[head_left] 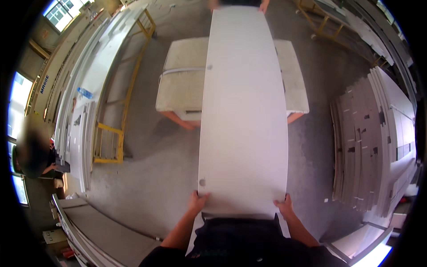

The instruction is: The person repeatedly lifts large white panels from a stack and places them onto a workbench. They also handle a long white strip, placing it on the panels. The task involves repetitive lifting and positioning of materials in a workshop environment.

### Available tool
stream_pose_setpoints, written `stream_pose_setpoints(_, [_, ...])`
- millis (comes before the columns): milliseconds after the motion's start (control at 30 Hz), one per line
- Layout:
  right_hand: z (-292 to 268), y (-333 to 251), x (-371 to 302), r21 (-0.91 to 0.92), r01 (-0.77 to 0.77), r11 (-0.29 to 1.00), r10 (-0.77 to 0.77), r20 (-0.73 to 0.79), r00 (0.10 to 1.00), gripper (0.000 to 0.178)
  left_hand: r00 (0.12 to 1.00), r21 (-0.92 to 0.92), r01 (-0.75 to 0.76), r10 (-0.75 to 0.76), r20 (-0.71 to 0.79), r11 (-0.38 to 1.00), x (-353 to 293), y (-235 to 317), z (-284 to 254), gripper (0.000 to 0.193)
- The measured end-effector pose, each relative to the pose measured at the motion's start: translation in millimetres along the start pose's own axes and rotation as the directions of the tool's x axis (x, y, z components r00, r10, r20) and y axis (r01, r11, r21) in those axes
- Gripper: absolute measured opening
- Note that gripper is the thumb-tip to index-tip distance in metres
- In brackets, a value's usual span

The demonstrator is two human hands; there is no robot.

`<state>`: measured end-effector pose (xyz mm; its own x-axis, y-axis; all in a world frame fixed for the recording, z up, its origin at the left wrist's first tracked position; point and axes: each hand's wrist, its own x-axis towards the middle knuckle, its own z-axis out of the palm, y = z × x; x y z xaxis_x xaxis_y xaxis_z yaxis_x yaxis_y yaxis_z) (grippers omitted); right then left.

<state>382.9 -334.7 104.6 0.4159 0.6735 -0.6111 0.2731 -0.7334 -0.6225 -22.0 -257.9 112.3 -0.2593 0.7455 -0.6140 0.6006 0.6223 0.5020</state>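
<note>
A long white panel [244,115] stretches away from me, with a small dark round mark near its left edge. My left hand [198,203] grips the panel's left edge near my end, thumb lying on top. On the opposite edge my right hand [284,205] holds on in the same way, thumb over the surface. The undersides of both hands' fingers are hidden below the panel. Another person's hands [264,6] are at its far end.
Under the panel's far half stands a low pale-topped bench [182,80] with orange legs. Left is a long yellow-framed table [122,138] bearing panels and a bottle [84,93]. Stacked panels [360,142] stand right. A co-worker [33,147] is far left. Grey boards [106,227] lie lower left.
</note>
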Motion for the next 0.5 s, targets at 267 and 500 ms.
stream_pose_setpoints(267, [-9.2,0.7,9.3,0.176,-0.105,0.979,0.060,0.244,0.968,0.051,0.936,-0.352,0.180,-0.050,0.348,0.919,10.4,-2.8,-28.5,0.061])
stream_pose_setpoints(500, [-7.0,-18.4,8.2,0.270,-0.161,0.949,0.067,0.325,0.943,0.060,0.894,-0.414,0.254,-0.049,0.445,0.874,21.6,-18.8,-14.5,0.061])
